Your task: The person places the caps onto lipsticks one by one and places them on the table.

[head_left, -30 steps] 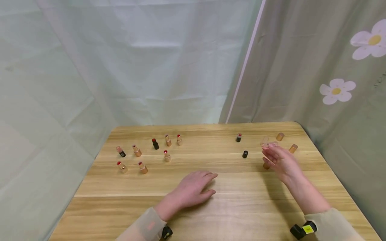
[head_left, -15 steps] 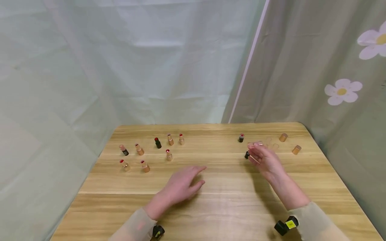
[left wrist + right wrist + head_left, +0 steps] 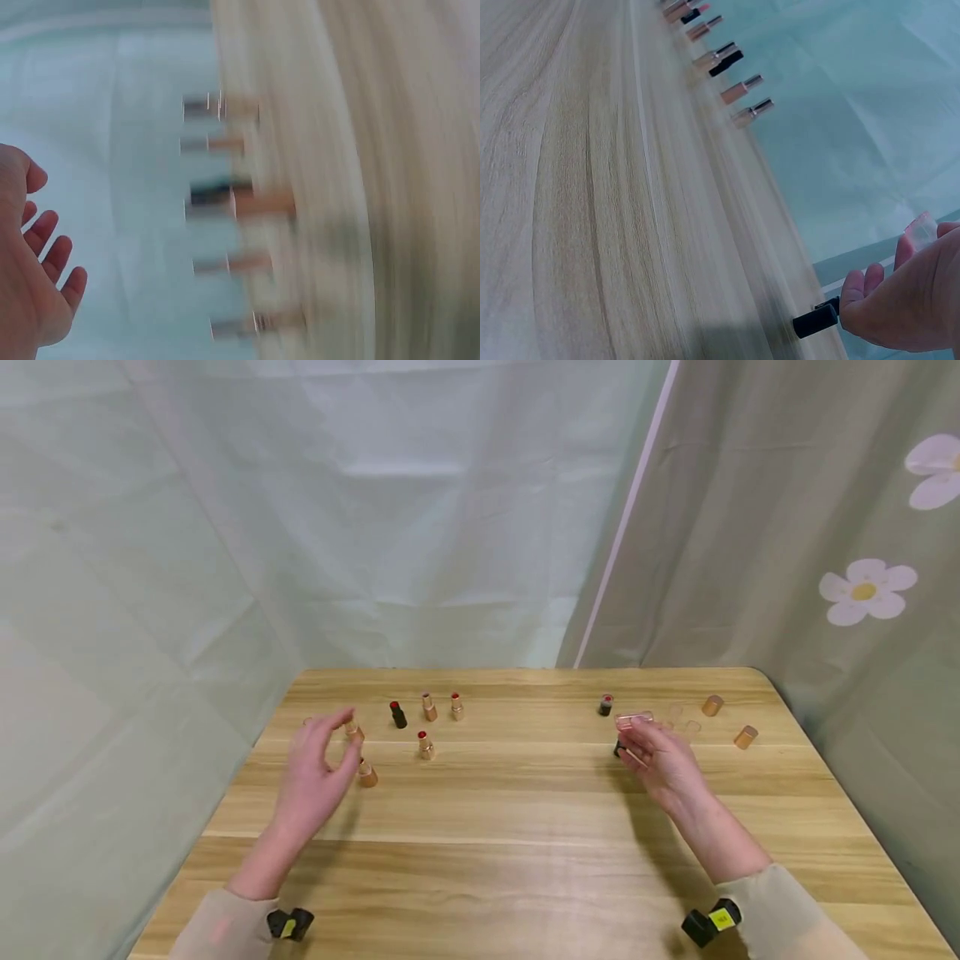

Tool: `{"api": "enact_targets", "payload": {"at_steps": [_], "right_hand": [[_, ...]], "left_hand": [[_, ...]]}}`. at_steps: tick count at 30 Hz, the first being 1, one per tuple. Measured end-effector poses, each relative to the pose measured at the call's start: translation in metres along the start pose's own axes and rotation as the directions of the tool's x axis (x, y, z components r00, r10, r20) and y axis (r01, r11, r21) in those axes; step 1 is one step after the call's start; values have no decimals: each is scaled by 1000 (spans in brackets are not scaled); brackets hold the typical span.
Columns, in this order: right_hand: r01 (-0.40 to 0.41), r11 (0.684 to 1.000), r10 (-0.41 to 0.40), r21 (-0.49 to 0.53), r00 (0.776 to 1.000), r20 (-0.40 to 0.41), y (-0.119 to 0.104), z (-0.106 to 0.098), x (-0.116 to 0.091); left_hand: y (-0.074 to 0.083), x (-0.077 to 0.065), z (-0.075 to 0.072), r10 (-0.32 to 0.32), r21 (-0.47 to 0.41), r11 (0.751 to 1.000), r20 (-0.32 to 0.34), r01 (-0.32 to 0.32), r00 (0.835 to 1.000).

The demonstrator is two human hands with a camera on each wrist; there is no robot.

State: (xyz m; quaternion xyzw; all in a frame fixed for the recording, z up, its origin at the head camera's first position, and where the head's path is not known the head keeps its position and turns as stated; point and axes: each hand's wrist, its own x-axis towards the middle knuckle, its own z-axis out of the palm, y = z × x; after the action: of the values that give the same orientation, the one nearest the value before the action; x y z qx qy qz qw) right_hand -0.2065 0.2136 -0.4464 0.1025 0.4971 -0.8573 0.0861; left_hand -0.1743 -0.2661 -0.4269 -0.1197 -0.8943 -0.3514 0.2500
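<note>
My left hand (image 3: 311,777) hovers over the left group of lipsticks, thumb and fingers apart, holding nothing. Between thumb and forefinger shows a rose-gold lipstick (image 3: 356,732), and another rose-gold lipstick (image 3: 368,774) stands just right of the thumb. The hand hides other lipsticks behind it. In the left wrist view its fingers (image 3: 58,259) are loosely bent, while the lipsticks there are blurred. My right hand (image 3: 667,768) pinches a clear cap (image 3: 634,721) with a pinkish edge, raised above the table. A black cap (image 3: 619,748) is partly hidden behind the right fingers.
A black lipstick (image 3: 398,715) and several gold ones, including one gold lipstick (image 3: 425,745), stand uncapped at left centre. A black-based lipstick (image 3: 605,705) stands near the back right. Copper caps (image 3: 746,737) and clear caps (image 3: 693,727) lie farther right. A curtain (image 3: 450,527) hangs behind the table.
My left hand has moved from the table's middle left to the lipsticks. My right hand, with the clear cap, has shifted left from the copper caps, then held nearly still.
</note>
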Motion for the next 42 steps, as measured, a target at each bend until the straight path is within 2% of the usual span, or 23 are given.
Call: {"api": "enact_targets", "payload": {"at_steps": [3, 6, 9, 11, 14, 16, 17, 19, 21, 23, 25, 29, 42], "right_hand": [[9, 1000, -9, -14, 1000, -1, 1, -1, 1], [14, 1000, -14, -28, 1000, 1, 2, -2, 1], [5, 1000, -5, -22, 1000, -3, 3, -1, 0], [-17, 1000, 17, 4, 1000, -3, 4, 1, 0], [-62, 996, 62, 61, 998, -11, 5, 4, -1], [-84, 992, 86, 95, 996, -18, 5, 6, -1], [-88, 990, 91, 106, 995, -26, 5, 7, -1], [-94, 989, 98, 115, 995, -34, 5, 8, -1], [-95, 988, 101, 119, 994, -41, 6, 9, -1], [-94, 988, 100, 120, 994, -50, 6, 9, -2], [-92, 989, 99, 120, 994, -53, 6, 8, -2], [-90, 989, 96, 118, 994, -54, 6, 7, -2], [-68, 993, 72, 97, 996, -42, 6, 7, -1]], "left_hand": [[-25, 0, -22, -105, -19, 994, -42, 105, 994], [-50, -7, -35, -245, -45, 969, -12, 245, 969], [-72, -17, -40, -372, -75, 923, 78, 377, 925], [-85, -25, -40, -430, -68, 894, 148, 443, 891], [-100, -35, -36, -478, -20, 867, 242, 497, 844], [-106, -38, -32, -497, 11, 857, 282, 515, 821], [-108, -40, -30, -501, 26, 856, 295, 517, 814], [-110, -42, -26, -497, 55, 861, 302, 506, 813], [-111, -44, -23, -476, 73, 875, 300, 478, 827], [-111, -45, -20, -449, 98, 892, 286, 440, 847], [-111, -44, -18, -434, 117, 901, 279, 419, 856], [-110, -42, -15, -441, 159, 897, 268, 412, 857], [-115, -38, -9, -467, 194, 881, 211, 432, 859]]}}
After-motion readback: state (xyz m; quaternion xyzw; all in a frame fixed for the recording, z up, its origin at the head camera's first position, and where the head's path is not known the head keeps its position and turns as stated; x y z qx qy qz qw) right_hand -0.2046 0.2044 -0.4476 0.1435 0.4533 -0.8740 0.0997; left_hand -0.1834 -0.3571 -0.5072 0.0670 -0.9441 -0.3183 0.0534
